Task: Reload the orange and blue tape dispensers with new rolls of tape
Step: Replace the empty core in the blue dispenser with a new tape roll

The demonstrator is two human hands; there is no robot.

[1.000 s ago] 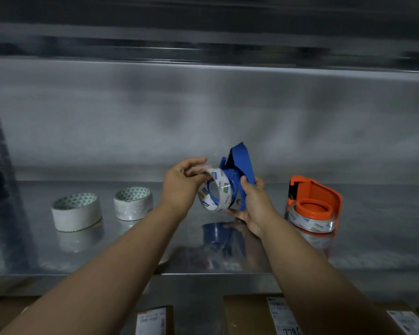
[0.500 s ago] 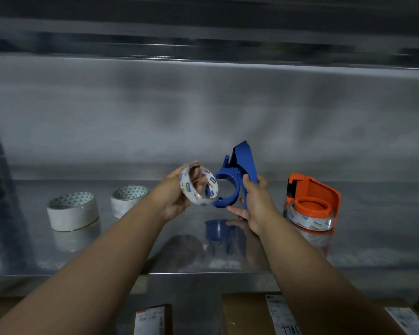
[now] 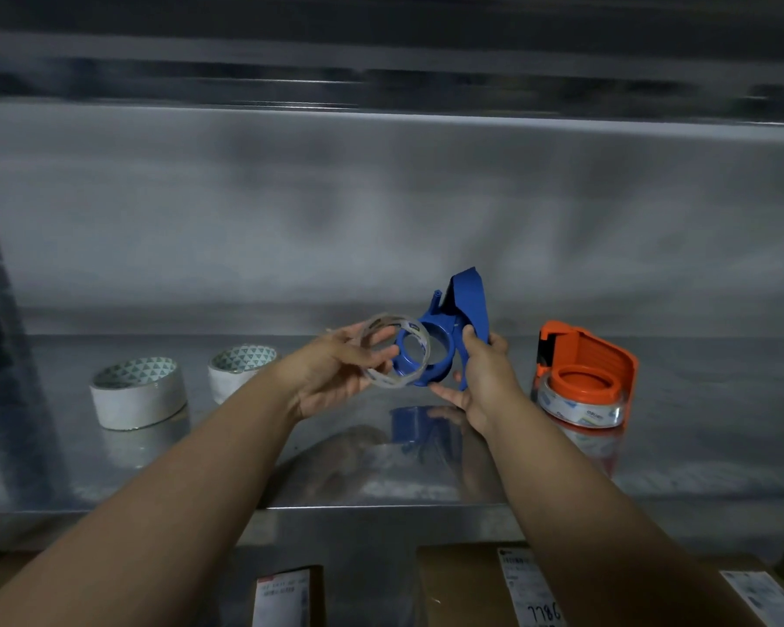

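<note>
Blue dispenser (image 3: pixel 460 328) empty in right hand (image 3: pixel 487 382) grip; near-spent roll (image 3: pixel 392 350) pinched in left hand (image 3: pixel 336 368).

Shelf (image 3: pixel 698 445) bare at front centre and far right. 2 white tape rolls (image 3: pixel 139 391) block left side, orange dispenser (image 3: pixel 585 377) stands just right of right hand (image 3: pixel 485 377). Open gap between rolls and left hand (image 3: pixel 336 368).

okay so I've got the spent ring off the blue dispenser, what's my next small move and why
Probably set the nearly empty ring in your left hand down on the shelf. The blue dispenser hub in your right hand is bare, and the fresh rolls sit at left.
</note>
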